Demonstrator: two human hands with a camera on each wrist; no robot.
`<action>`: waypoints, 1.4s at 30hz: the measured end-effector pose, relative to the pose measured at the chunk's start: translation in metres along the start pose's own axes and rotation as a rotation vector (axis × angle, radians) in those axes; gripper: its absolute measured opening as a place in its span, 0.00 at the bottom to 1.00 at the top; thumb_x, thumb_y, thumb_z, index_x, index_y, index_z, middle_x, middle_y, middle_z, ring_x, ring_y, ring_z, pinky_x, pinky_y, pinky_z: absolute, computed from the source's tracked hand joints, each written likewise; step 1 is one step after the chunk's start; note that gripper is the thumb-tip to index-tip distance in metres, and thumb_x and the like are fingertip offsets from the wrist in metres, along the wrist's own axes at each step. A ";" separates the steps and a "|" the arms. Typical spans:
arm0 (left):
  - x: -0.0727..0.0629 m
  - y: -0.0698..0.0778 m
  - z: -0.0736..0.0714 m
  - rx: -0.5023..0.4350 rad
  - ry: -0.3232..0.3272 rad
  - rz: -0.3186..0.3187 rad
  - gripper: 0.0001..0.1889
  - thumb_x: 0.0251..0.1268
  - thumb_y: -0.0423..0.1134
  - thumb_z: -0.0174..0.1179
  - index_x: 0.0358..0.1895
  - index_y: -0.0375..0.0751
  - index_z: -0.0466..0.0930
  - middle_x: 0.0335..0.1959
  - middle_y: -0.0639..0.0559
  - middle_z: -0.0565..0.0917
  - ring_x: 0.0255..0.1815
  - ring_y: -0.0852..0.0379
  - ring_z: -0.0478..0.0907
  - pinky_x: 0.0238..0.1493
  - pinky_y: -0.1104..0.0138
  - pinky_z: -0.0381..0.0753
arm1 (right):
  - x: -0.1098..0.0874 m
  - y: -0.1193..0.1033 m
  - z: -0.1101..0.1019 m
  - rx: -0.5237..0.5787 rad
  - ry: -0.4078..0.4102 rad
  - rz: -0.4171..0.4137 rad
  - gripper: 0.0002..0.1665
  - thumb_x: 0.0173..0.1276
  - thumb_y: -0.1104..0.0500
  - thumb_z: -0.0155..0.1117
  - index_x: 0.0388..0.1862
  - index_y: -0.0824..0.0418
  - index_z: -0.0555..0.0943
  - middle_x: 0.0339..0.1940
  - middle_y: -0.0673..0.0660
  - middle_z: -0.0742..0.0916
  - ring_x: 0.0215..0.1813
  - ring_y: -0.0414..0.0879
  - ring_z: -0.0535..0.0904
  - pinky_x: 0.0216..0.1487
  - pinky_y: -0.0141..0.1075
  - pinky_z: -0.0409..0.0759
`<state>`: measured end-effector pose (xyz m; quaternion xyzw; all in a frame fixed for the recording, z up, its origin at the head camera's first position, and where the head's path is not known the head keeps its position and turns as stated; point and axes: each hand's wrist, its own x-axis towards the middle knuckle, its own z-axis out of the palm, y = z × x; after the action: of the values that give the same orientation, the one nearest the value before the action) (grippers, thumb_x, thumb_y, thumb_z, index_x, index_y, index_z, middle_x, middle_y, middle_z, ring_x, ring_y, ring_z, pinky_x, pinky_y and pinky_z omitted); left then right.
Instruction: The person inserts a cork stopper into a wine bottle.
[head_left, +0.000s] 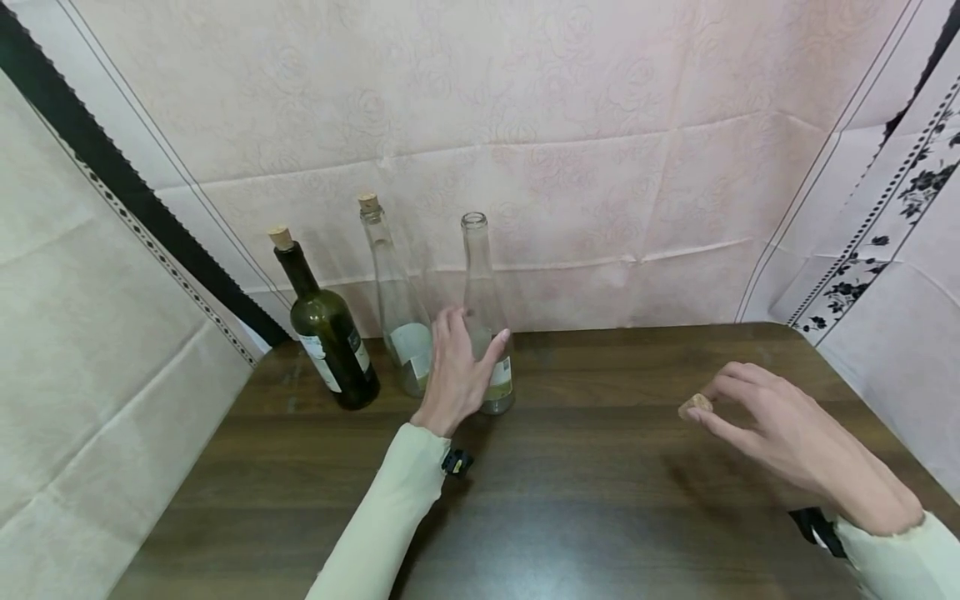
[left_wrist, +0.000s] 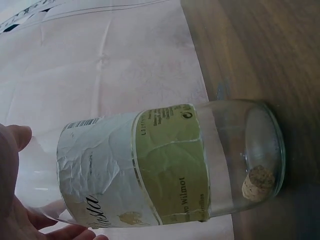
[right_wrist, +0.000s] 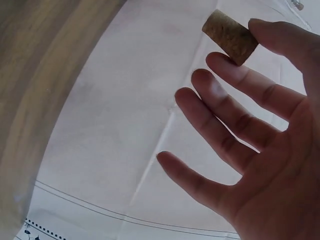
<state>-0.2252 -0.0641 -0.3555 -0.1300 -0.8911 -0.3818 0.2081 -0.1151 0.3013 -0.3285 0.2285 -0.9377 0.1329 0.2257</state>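
My left hand grips a clear glass bottle around its body, thumb on one side and fingers on the other. The bottle stands upright, its mouth uncorked. Its crinkled white-and-green label shows in the left wrist view, and a cork appears through the glass near the base. Off to the right, above the table, my right hand pinches a cork between thumb and index fingertip. The other fingers of that hand are spread away from it.
Just left of the gripped bottle stands another clear bottle with a cork in its mouth. Further left is a dark green corked wine bottle. The brown wooden table ends at a pale cloth backdrop.
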 end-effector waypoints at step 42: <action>-0.064 0.022 -0.032 0.033 -0.131 0.075 0.39 0.74 0.68 0.49 0.72 0.40 0.64 0.76 0.48 0.60 0.76 0.50 0.59 0.74 0.49 0.69 | 0.034 -0.032 -0.018 0.324 0.223 -0.063 0.21 0.57 0.69 0.78 0.41 0.45 0.86 0.48 0.44 0.83 0.53 0.29 0.76 0.59 0.18 0.66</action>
<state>-0.1516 -0.0774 -0.3522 -0.1847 -0.9035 -0.3494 0.1657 -0.1197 0.2677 -0.2914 0.2748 -0.8657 0.2995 0.2923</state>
